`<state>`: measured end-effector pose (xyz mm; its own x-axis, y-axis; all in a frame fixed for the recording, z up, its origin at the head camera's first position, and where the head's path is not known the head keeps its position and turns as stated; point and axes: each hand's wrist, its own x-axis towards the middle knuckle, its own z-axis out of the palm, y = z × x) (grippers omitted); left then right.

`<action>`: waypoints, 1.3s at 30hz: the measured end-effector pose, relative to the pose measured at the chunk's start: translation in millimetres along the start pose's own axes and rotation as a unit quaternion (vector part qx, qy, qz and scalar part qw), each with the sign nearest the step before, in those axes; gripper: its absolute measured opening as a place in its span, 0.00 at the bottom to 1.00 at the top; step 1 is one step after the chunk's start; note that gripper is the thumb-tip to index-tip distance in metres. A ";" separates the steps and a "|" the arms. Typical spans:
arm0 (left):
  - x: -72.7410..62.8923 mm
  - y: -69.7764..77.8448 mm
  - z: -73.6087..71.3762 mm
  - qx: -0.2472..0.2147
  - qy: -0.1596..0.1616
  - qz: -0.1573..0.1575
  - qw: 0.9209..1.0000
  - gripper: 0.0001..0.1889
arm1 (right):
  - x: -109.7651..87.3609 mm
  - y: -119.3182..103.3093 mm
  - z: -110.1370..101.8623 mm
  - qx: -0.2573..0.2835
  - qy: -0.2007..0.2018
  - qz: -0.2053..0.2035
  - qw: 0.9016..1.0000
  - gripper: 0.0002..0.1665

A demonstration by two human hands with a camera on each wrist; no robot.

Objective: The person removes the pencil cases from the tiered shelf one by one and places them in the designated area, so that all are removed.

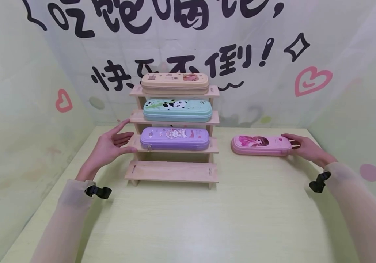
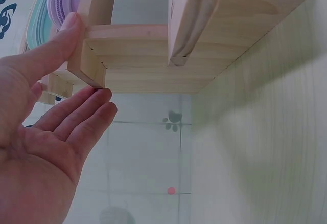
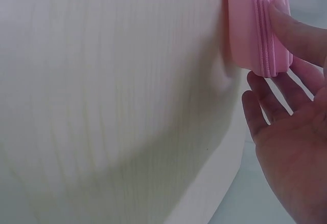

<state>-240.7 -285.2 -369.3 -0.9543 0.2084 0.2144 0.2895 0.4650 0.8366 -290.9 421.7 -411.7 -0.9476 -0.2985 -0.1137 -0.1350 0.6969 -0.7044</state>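
A pink pencil case (image 1: 261, 145) with a doll-like figure on its lid lies on the table. My right hand (image 1: 309, 149) grips its right end; the right wrist view shows the thumb (image 3: 296, 32) on its zippered side and fingers at its end. My left hand (image 1: 107, 149) is at the left side of a four-step wooden rack (image 1: 171, 171). Its thumb touches a step beside the purple pencil case (image 1: 174, 138), with fingertips (image 2: 104, 95) at that board's end. A teal panda pencil case (image 1: 178, 110) and a beige pencil case (image 1: 174, 83) lie on the steps above.
The lowest step of the rack is bare wood. Behind stands a white wall sheet (image 1: 260, 98) with black lettering and pink hearts. Pale side panels flank the light wooden table (image 1: 188, 223). Each wrist wears a black strap (image 1: 98, 191).
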 end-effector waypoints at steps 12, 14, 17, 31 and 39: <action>1.2 -0.2 -0.9 -0.005 -0.001 0.000 1.000 0.54 | 6.5 0.9 2.4 -0.006 -0.007 0.011 1.000 0.49; 1.5 -0.2 -1.0 -0.004 -0.002 -0.001 1.000 0.54 | 8.0 0.1 2.7 -0.006 -0.010 0.013 1.000 0.49; 1.1 -0.7 -1.1 -0.004 -0.002 0.001 1.000 0.54 | 10.1 -2.0 3.3 -0.002 -0.012 0.015 1.000 0.49; 0.3 -0.8 -2.2 -0.005 -0.002 0.000 1.000 0.54 | 13.1 0.3 7.6 -0.031 0.016 -0.008 0.999 0.49; -0.3 -2.0 -0.7 -0.007 0.000 -0.001 1.000 0.54 | 3.0 -22.3 19.1 -0.071 0.107 -0.055 0.990 0.43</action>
<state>-241.1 -286.7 -370.8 -0.9546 0.2084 0.2130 0.2872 0.4535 0.8437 -285.3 392.9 -409.7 -0.9625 -0.2430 0.1203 -0.2657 0.7565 -0.5976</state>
